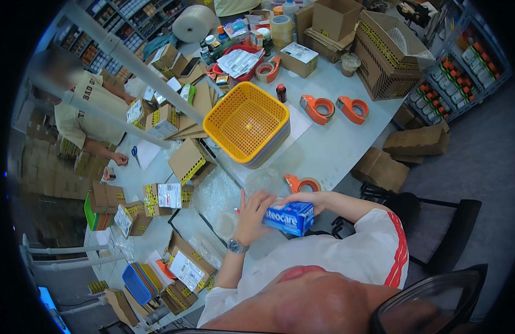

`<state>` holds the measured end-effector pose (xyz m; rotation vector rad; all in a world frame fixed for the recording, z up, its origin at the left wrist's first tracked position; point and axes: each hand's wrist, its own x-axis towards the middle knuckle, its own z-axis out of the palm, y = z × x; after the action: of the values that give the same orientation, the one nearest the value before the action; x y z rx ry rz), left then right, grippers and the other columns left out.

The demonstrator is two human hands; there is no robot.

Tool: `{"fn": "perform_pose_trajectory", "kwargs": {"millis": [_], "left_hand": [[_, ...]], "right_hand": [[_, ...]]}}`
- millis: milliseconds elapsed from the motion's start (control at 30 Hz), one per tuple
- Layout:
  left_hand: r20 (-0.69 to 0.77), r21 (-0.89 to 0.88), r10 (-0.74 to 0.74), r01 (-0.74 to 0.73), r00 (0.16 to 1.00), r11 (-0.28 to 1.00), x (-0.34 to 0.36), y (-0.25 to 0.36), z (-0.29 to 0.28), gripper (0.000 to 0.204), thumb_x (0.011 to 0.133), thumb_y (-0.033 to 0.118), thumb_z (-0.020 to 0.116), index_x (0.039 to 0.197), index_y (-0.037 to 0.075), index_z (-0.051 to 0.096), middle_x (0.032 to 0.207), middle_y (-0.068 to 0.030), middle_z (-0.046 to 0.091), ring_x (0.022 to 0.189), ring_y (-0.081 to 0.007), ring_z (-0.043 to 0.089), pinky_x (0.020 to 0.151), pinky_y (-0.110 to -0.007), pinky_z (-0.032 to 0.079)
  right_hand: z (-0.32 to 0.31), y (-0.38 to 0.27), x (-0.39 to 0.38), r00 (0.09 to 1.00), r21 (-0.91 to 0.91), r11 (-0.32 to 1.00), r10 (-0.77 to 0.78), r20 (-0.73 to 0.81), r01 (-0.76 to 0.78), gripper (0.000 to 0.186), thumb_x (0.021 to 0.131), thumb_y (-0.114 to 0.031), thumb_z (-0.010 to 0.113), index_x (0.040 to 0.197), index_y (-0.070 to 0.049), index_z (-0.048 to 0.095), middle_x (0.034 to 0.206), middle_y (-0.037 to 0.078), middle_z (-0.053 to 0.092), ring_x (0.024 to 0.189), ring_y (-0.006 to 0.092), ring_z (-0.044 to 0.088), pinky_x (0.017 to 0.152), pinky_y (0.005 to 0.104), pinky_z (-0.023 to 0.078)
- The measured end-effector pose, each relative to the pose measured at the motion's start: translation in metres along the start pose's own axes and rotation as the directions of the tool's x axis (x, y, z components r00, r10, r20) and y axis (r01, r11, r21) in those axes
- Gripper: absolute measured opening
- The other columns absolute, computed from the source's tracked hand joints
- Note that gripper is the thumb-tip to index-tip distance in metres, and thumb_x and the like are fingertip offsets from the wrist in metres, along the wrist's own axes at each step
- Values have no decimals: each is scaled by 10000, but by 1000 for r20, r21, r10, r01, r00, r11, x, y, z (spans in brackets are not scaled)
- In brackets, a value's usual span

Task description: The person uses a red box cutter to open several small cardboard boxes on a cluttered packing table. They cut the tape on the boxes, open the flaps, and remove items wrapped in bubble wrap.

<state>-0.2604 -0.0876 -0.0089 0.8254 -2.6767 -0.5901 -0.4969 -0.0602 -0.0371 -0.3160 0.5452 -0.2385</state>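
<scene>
A blue and white cardboard box [289, 218] is held up in front of my chest, over the near edge of the table. My right hand [311, 199] grips its far right side, the fingers partly hidden behind it. My left hand [253, 216], with a silver watch on the wrist, closes over the box's left end. Slight motion blurs its fingers. Just beyond the hands lie clear bubble wrap [217, 195] and an orange tape dispenser [302, 183].
A stack of baskets, yellow on top [246, 119], stands mid-table. Behind it are a small dark bottle [281, 93] and tape dispensers [317, 109]. Taped cartons [190, 161] crowd the left, where another person [90, 111] stands. A black chair [444, 234] is at right.
</scene>
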Motion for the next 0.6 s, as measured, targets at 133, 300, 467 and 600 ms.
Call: {"fn": "perform_pose_trajectory", "kwargs": {"millis": [133,300,467,600], "left_hand": [[-75,-157,0,-11,997,988,4,-18,8,831,606,217,903,1330,79,519,1173,-95,625,1082,-289,610,930,-413,506],[54,-643,-384,326,922,693,23,-12,17,807,683,227,911,1351,44,499,1170,-93,633,1127,-250,609,963,-397,501],[-84,-640,-369,234,925,732,59,-5,10,976,692,257,911,1471,13,376,1339,-182,540,1307,-261,500,1069,-422,432],[-218,-419,-400,284,890,862,41,-11,-12,880,766,320,844,1462,19,398,1383,-211,502,1313,-315,478,1123,-426,367]], "right_hand": [[-25,-25,-33,994,-341,940,-66,-90,32,676,979,-603,449,1429,-99,466,1110,82,662,1019,225,672,831,373,569],[-24,-57,-67,780,-525,609,-595,193,594,800,894,-190,676,1566,-106,250,1419,117,454,1129,205,601,884,374,547],[-27,-91,-53,502,-834,309,-864,-45,456,822,635,-143,942,1339,-29,534,1252,76,608,1129,159,595,968,340,525],[-103,-156,-95,-81,-902,121,-982,-169,414,611,757,-115,860,1277,-12,556,1106,75,675,972,148,663,849,312,563]]}}
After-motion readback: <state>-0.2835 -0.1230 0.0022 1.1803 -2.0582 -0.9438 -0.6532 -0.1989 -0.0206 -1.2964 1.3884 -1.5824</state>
